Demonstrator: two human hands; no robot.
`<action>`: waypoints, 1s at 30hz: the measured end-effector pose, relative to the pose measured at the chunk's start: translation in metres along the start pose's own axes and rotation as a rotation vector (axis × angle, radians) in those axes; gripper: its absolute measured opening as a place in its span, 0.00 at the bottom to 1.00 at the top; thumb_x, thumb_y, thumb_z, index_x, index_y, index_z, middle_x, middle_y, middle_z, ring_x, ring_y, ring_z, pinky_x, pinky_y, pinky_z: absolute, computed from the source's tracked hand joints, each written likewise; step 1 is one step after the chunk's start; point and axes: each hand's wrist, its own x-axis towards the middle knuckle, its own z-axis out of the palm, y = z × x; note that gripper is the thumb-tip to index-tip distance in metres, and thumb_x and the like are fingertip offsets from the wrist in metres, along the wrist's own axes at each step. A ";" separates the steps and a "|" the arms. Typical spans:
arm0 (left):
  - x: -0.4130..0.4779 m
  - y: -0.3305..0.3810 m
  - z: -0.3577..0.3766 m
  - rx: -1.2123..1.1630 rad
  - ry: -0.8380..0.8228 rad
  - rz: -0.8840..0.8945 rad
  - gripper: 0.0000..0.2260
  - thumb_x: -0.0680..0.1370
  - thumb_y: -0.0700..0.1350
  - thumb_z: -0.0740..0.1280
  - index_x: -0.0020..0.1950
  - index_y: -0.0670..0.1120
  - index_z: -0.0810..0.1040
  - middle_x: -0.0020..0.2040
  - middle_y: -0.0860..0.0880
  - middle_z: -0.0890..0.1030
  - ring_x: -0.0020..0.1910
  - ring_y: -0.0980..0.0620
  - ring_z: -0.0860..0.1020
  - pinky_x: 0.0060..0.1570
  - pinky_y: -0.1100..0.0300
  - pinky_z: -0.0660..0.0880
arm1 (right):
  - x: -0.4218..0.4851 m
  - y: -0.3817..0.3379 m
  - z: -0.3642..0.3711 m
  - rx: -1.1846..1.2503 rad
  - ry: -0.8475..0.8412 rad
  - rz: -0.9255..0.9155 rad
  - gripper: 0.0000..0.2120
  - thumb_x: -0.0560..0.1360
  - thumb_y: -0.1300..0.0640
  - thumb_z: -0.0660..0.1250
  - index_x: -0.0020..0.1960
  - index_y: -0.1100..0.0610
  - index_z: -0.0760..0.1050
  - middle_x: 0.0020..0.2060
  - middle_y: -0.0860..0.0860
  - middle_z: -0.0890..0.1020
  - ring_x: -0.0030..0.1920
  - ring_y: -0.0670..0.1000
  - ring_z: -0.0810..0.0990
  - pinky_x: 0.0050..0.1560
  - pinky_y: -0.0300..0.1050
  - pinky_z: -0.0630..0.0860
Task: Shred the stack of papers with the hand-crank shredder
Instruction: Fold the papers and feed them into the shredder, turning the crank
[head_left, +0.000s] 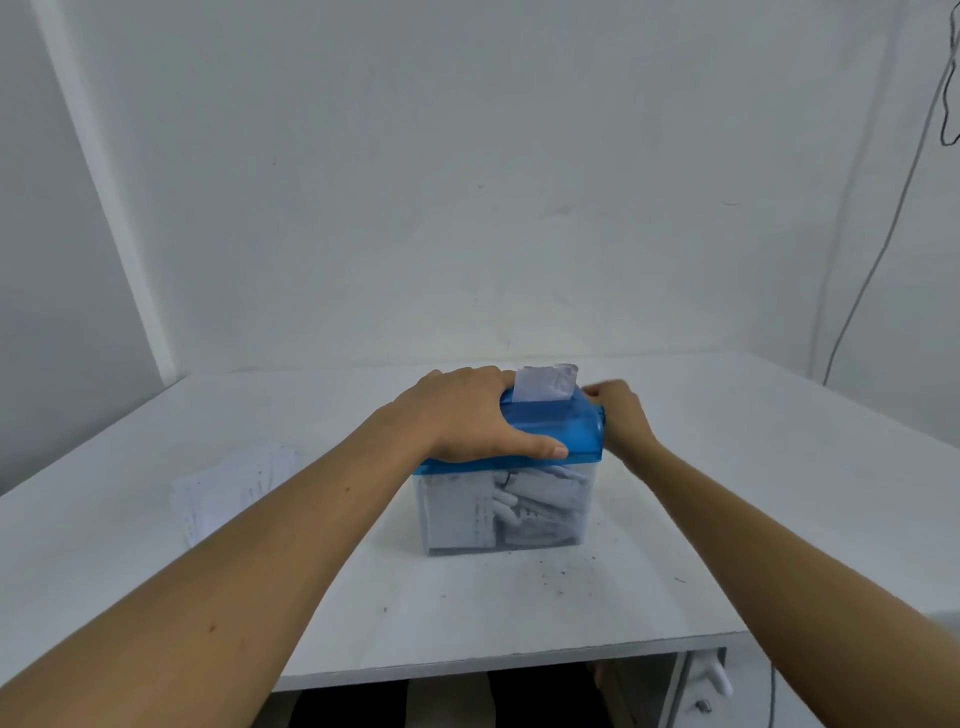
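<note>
A hand-crank shredder stands mid-table, with a blue top (561, 426) on a clear bin (504, 512) packed with white paper strips. A short piece of white paper (545, 383) sticks up out of the slot. My left hand (467, 415) lies over the left part of the blue top, thumb along its front edge, holding it down. My right hand (618, 415) is at the shredder's right end, fingers curled around the crank, which the hand hides. A loose stack of white papers (234, 493) lies flat on the table to the left.
The white table (727, 493) reaches to white walls at the back and left. Dark specks dot the surface in front of the bin. A cable (883, 249) hangs down the wall at the right. A white table leg (691, 686) shows below the front edge.
</note>
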 end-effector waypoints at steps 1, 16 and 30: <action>0.000 0.000 0.000 0.008 0.003 0.008 0.35 0.63 0.81 0.62 0.63 0.63 0.73 0.51 0.61 0.79 0.47 0.57 0.78 0.49 0.55 0.75 | -0.006 0.008 0.001 -0.051 -0.040 0.039 0.19 0.80 0.65 0.63 0.30 0.58 0.68 0.24 0.50 0.73 0.24 0.47 0.68 0.22 0.34 0.64; 0.000 0.006 -0.005 0.022 -0.052 -0.027 0.35 0.66 0.77 0.65 0.68 0.62 0.69 0.58 0.61 0.76 0.54 0.54 0.76 0.55 0.54 0.70 | -0.076 -0.019 -0.093 -0.004 -0.501 0.054 0.18 0.80 0.48 0.65 0.48 0.64 0.80 0.28 0.50 0.78 0.35 0.50 0.81 0.37 0.44 0.80; 0.002 0.001 -0.004 0.012 -0.073 -0.017 0.38 0.64 0.80 0.63 0.69 0.63 0.68 0.59 0.61 0.76 0.55 0.54 0.76 0.57 0.52 0.71 | 0.015 -0.026 -0.063 0.256 -0.214 -0.088 0.19 0.73 0.41 0.73 0.51 0.56 0.79 0.47 0.50 0.85 0.39 0.46 0.81 0.46 0.45 0.80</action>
